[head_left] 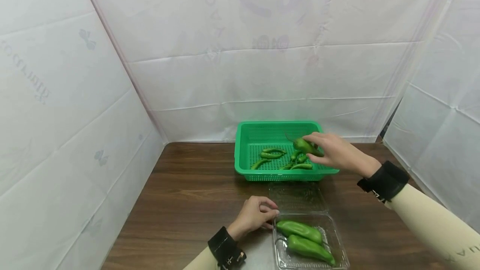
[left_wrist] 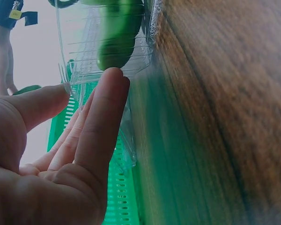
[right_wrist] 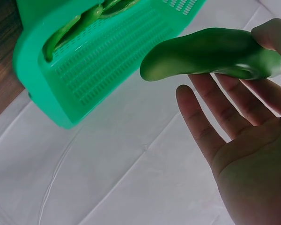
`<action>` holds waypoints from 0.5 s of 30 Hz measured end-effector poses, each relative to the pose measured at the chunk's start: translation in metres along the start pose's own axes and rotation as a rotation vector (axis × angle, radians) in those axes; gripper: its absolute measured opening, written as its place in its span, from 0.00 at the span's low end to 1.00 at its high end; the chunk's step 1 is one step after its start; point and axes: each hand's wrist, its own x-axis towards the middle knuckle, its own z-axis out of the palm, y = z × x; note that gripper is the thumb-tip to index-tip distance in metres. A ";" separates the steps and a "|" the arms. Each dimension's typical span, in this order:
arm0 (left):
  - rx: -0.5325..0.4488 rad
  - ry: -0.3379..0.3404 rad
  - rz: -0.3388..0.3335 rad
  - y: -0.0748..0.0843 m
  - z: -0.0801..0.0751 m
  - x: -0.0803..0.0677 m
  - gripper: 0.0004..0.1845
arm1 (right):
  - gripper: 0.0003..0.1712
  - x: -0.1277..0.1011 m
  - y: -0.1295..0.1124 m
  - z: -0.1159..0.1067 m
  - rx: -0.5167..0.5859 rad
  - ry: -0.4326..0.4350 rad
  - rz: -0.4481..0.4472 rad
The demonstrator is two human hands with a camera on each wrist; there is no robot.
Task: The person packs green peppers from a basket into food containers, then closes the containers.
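My right hand [head_left: 331,151] holds a large green pepper [head_left: 305,146] over the right side of a green plastic basket [head_left: 240,149]. In the right wrist view, the thumb lies on the pepper [right_wrist: 201,54] and the fingers support it from the other side. My left hand [head_left: 255,213] grips the near-left corner of a clear plastic clamshell box [head_left: 339,241], thumb at its rim and forefinger along the outer wall. Two large green peppers lie side by side in the box, the upper one [head_left: 300,231] and the lower one [head_left: 309,250].
Several small green peppers [head_left: 271,155] lie in the basket. The box's clear lid [head_left: 298,197] is folded back flat between box and basket. White sheeting [head_left: 240,74] encloses the brown wooden table [head_left: 180,191] at the back and both sides.
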 end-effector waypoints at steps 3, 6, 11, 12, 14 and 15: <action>-0.001 0.003 0.000 -0.001 0.000 0.001 0.09 | 0.28 -0.002 -0.004 0.001 0.026 0.012 -0.018; 0.005 0.007 0.000 -0.002 0.000 0.002 0.09 | 0.27 -0.003 -0.009 0.002 0.055 0.012 -0.020; 0.015 0.010 0.003 -0.003 0.000 0.001 0.09 | 0.27 -0.008 -0.021 0.004 0.083 -0.007 -0.023; 0.013 0.009 0.003 -0.003 0.000 0.001 0.09 | 0.27 -0.009 -0.024 0.005 0.089 -0.012 -0.026; 0.008 0.005 0.004 -0.003 0.001 0.000 0.09 | 0.26 -0.012 -0.031 0.006 0.114 -0.026 -0.035; 0.005 0.003 0.003 -0.003 0.001 0.000 0.09 | 0.25 -0.013 -0.035 0.006 0.130 -0.039 -0.040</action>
